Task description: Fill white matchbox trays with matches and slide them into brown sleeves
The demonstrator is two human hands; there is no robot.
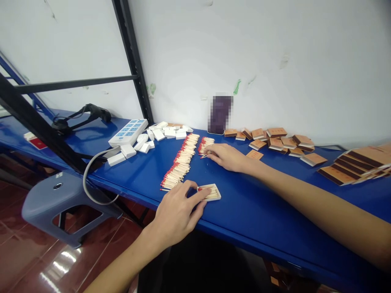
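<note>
My left hand [180, 209] grips a small white matchbox tray [217, 197] near the table's front edge. Its index finger lies over the matches [214, 190] inside, and the other fingers close around the tray's left end. Farther back, my right hand [224, 156] pinches matches at the near end of a short row of red-tipped matches [207, 141]; how many it holds is hidden. Left of that runs a longer slanting row of matches [182, 160], lying on the blue table with their red heads to the left.
White empty-looking trays [159, 134] and a power strip [128, 132] lie at the back left. Orange matchbox sleeves [276, 143] are scattered along the wall, with more stacked [357, 165] at right. A blurred upright phone-like object [220, 114] leans there. A stool [70, 199] stands left.
</note>
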